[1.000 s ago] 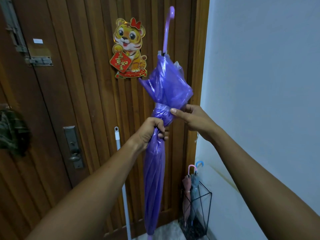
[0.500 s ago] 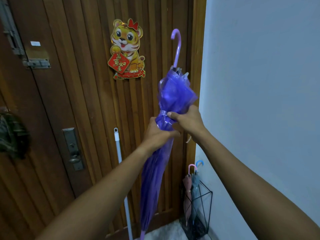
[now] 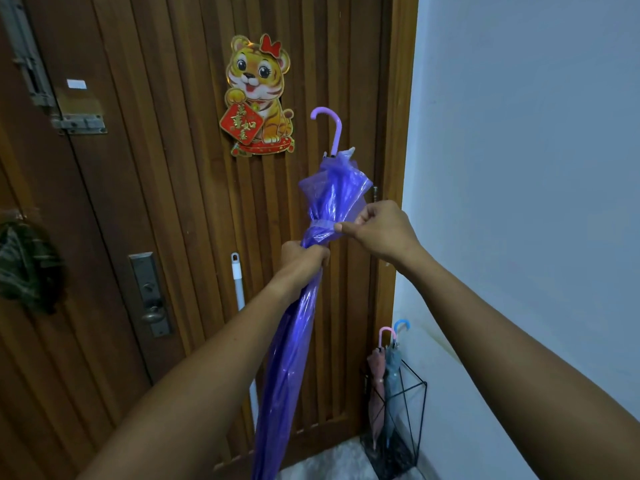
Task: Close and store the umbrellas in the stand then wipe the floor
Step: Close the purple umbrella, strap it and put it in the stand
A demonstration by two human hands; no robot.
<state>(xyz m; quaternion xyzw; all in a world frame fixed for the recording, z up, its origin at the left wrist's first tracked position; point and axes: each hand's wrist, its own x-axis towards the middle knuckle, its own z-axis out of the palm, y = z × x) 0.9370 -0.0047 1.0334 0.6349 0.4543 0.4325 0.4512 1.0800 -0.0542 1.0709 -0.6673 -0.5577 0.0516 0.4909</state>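
Note:
A folded purple umbrella (image 3: 294, 327) stands nearly upright in front of me, its hooked handle (image 3: 330, 129) at the top and its tip out of view below. My left hand (image 3: 303, 263) grips the bunched canopy at mid-length. My right hand (image 3: 377, 232) pinches the purple strap wrapped around the canopy just above the left hand. Low at the right, a black wire umbrella stand (image 3: 407, 420) holds a pink umbrella (image 3: 377, 379) and a grey-blue umbrella (image 3: 393, 372), both closed with handles up.
A wooden slatted door (image 3: 166, 202) fills the left, with a tiger decoration (image 3: 258, 98), a metal lock plate (image 3: 150, 294) and a latch. A white mop pole (image 3: 239, 289) leans on the door behind my left arm. A pale wall (image 3: 519, 168) runs along the right.
The umbrella has come lower, its handle dropping from near the top of the view. My right hand moved from the side of the canopy to pinching the strap around it.

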